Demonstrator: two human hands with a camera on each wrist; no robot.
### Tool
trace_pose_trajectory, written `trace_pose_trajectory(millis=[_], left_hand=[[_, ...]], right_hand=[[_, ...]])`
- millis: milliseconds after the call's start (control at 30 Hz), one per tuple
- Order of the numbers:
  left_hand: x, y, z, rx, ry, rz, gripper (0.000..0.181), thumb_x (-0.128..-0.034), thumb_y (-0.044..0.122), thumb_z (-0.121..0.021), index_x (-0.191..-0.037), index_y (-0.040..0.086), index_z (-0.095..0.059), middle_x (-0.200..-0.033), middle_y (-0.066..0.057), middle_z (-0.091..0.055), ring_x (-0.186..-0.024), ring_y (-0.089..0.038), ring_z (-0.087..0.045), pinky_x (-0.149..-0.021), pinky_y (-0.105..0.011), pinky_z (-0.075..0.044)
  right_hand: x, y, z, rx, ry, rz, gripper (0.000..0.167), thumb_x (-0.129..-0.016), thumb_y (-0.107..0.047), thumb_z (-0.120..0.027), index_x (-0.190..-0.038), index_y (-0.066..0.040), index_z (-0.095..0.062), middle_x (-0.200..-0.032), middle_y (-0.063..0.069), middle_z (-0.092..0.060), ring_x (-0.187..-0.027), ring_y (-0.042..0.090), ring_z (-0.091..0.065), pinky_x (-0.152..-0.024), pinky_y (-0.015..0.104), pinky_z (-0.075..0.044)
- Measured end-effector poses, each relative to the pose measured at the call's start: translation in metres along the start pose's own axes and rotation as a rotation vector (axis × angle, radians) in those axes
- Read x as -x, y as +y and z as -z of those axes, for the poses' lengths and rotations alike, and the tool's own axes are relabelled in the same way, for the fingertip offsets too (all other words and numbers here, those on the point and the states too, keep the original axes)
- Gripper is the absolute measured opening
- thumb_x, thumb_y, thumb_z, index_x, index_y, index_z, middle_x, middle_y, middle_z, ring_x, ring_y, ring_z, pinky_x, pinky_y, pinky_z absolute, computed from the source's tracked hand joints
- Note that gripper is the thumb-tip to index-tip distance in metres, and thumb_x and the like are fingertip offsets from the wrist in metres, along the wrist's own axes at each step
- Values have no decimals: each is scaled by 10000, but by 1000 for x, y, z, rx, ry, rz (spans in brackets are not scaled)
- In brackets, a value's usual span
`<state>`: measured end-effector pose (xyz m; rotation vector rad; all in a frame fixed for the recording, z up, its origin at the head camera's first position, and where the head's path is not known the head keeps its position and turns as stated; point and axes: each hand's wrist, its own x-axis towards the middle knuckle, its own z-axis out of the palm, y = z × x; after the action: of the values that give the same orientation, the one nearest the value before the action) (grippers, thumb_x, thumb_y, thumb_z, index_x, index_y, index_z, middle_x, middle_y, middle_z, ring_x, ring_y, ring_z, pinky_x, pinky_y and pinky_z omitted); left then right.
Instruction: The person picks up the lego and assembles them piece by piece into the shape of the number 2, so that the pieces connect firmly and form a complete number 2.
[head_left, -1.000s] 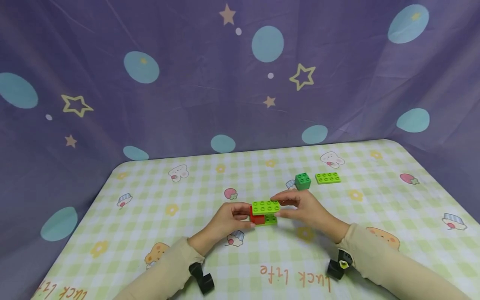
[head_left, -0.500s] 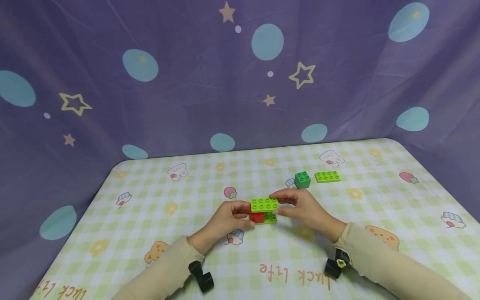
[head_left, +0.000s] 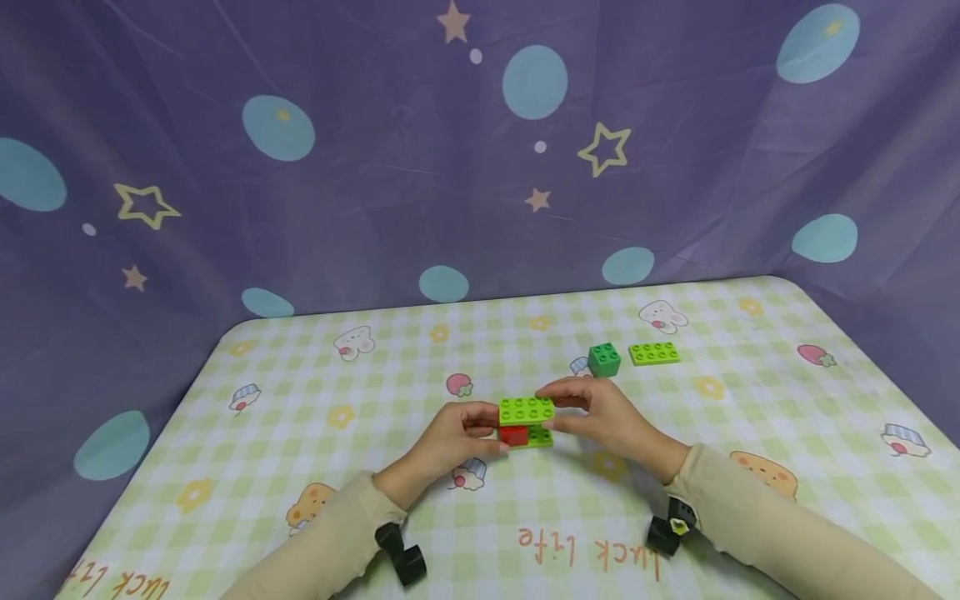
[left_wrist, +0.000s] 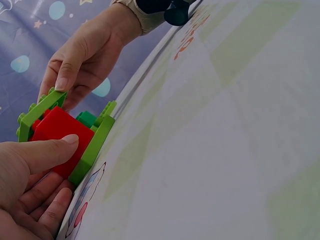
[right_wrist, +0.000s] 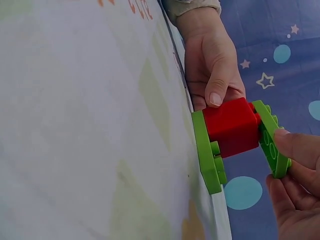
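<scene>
A red brick (head_left: 513, 436) stands on the left part of a light green plate (head_left: 540, 438) that lies on the table. My left hand (head_left: 452, 442) grips the red brick from the left, its thumb on the near face in the left wrist view. Over the brick, my right hand (head_left: 611, 417) pinches the right end of a second light green plate (head_left: 527, 411), studs up. In the right wrist view this upper plate (right_wrist: 272, 142) slants against the brick, and a red stud shows in the gap. The right half of the lower plate has bare studs.
Behind my right hand, a darker green square brick (head_left: 604, 360) and another light green plate (head_left: 655, 354) lie apart on the checked tablecloth (head_left: 405, 367). A purple curtain (head_left: 375, 167) with stars and dots hangs beyond the table's far edge.
The upper light green plate has shifted slightly left over the red brick, my right hand moving with it. My left hand, the red brick and the lower plate stay almost where they were.
</scene>
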<state>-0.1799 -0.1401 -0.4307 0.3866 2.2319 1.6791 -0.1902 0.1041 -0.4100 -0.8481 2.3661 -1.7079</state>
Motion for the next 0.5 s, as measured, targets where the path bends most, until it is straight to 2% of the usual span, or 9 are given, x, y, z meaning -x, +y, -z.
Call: trace_pose_trajectory(millis=[367,500], left_hand=[[0,0,1,4,-6,-17,414,-772,37,-761,-1152,-61,-628,-1120,-168,-661,-985,-213,-653,-847,-268,-516],[0,-1,1,6,-7,5,414,-767,56,-771,-1146,-44,-636,-1117,-145,-664,-971,-188,-650,-841,-259,-514]], right_hand=[[0,-3,0,5,-14,13,343,-786,-23,-743,-1119,5,-666,-1138,123,-645,-1042,210,-608,-900,299,-496],[0,-2,0,13,-23,26,340,-786,-38,-749,-1112,18,-666,-1126,137,-648,-1044,236,-604,-897,326,-498]])
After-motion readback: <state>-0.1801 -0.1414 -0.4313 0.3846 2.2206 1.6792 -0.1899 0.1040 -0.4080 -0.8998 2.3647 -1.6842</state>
